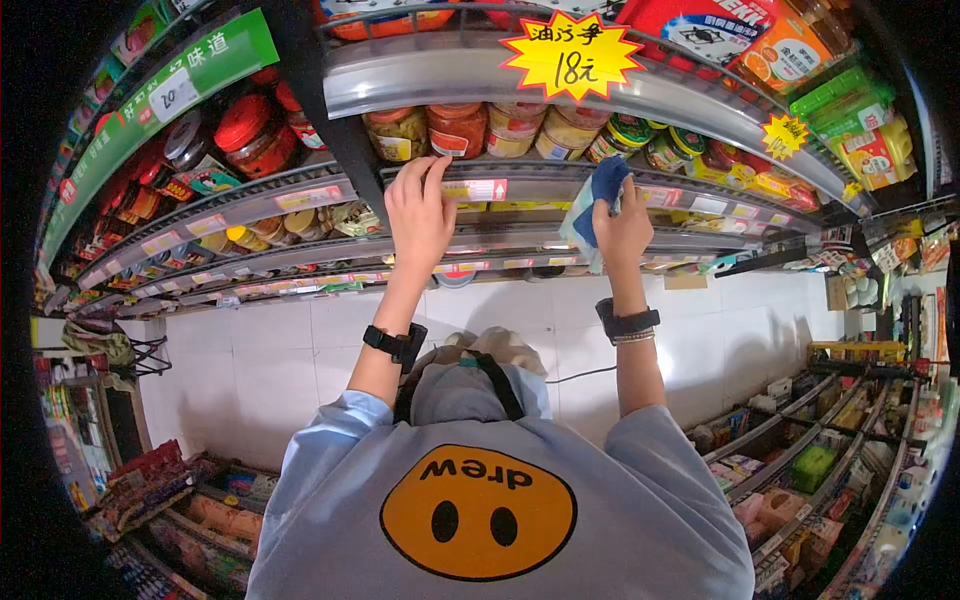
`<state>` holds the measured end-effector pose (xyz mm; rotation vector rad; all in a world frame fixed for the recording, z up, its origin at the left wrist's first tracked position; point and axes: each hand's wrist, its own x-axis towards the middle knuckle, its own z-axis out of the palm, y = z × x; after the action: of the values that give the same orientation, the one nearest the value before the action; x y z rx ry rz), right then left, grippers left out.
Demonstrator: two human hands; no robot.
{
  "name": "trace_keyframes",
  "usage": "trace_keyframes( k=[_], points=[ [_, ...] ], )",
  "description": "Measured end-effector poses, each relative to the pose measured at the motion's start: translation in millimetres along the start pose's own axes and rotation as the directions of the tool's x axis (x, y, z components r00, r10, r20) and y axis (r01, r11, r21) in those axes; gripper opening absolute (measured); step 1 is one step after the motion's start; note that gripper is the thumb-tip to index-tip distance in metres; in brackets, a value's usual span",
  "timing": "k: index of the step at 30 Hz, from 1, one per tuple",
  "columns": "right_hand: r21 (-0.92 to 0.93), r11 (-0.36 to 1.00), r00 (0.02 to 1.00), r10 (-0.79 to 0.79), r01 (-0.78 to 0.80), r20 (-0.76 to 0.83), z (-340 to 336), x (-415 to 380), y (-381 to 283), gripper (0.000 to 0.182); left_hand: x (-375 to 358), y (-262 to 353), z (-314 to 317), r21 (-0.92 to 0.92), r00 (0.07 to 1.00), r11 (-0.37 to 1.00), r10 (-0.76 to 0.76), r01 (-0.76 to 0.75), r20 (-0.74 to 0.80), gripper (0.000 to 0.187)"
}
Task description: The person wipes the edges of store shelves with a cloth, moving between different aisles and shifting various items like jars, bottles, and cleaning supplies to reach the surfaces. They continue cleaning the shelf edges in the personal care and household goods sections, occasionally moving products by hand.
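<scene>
Holding in the right hand point(623, 228), right of centre in the upper half of the frame, a soft cloth point(584, 212), dark blue over the upper part and pale blue at the left and lower parts, bunched and creased in the grip, hanging loose at the lower end. Seen directly behind it, running across the upper middle of the frame, a grey shelf rail point(538, 188), curved by the lens, set with red-and-white price labels, overlapped left of centre by the left hand point(418, 215); hard to tell whether pressed by the cloth.
</scene>
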<state>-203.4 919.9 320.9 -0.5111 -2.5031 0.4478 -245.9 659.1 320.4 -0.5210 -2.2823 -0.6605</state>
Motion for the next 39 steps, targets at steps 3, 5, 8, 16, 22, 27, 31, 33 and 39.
trace_keyframes(
  k=[3, 5, 8, 16, 22, 27, 31, 33, 39],
  points=[
    [0.009, 1.000, 0.999, -0.025, 0.025, -0.030, 5.1, -1.1, 4.6, 0.053, 0.1, 0.7, 0.1, -0.005, 1.000, 1.000, -0.004, 0.004, 0.001, 0.052],
    [0.006, 0.998, 0.996, -0.056, 0.057, -0.073, 9.8, -1.3, 7.4, 0.052, -0.2, -0.1, 1.1, -0.004, 1.000, 1.000, 0.002, -0.002, -0.010, 0.052],
    [0.006, 0.998, 0.992, -0.067, 0.068, -0.103, 11.6, -1.4, 7.9, 0.051, -0.4, -0.4, 1.5, -0.007, 1.000, 1.000, 0.004, -0.005, -0.013, 0.051],
    [0.043, 0.996, 0.987, -0.066, 0.073, -0.147, 14.5, -2.6, 13.7, 0.051, -1.3, -0.5, 2.0, 0.002, 1.000, 1.000, -0.004, 0.004, -0.006, 0.052],
    [0.008, 0.998, 0.989, -0.062, 0.063, -0.135, 11.0, -0.1, 22.2, 0.053, -1.2, -0.8, 1.7, -0.006, 1.000, 1.000, -0.003, 0.003, -0.005, 0.053],
    [-0.025, 1.000, 0.987, -0.007, 0.003, -0.160, 10.2, 9.1, 48.2, 0.055, -1.7, -1.2, 1.7, -0.020, 1.000, 1.000, -0.012, 0.012, 0.019, 0.054],
    [-0.045, 0.998, 0.985, 0.043, -0.051, -0.165, -4.1, 22.0, 68.0, 0.056, -1.3, -1.6, 0.6, -0.019, 1.000, 1.000, -0.007, 0.007, 0.023, 0.055],
    [-0.096, 0.986, 0.984, 0.125, -0.137, -0.124, -10.9, 28.4, 77.5, 0.056, -1.5, -1.7, 0.4, -0.018, 1.000, 1.000, -0.006, 0.006, 0.027, 0.055],
    [-0.079, 0.983, 0.974, 0.153, -0.168, -0.164, -9.7, 37.2, 90.0, 0.058, -0.6, -2.4, 3.1, -0.022, 1.000, 1.000, 0.009, -0.009, -0.001, 0.054]
  ],
)
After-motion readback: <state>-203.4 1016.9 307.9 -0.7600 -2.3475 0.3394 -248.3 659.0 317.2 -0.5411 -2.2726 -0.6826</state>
